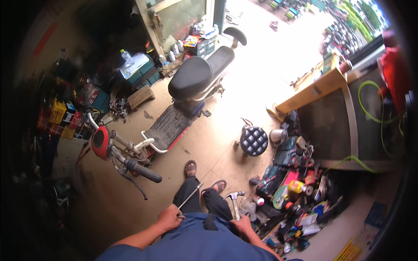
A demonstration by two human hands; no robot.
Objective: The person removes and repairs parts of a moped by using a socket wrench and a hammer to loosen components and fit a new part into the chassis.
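Near my waist, my left hand (170, 217) is closed around a long thin socket wrench (190, 196), whose thicker metal end points up and to the right. The part inside the palm is hidden. My right hand (242, 225) grips a claw hammer (235, 201) by its handle, with the metal head at the far end. Ahead and to the left stands an electric scooter (165, 128) with a black seat (190, 78). Its red front cover (101, 142) and bare handlebar grip (143, 170) are nearest to my left hand, and neither hand touches it.
A round black padded stool (254, 141) stands ahead on the right. Beside it, tools, cans and bottles (297, 187) lie heaped along a glass-fronted cabinet (326, 126). A wooden block (141, 97) and crowded shelves (65, 114) are at the left. Bright daylight enters through the doorway.
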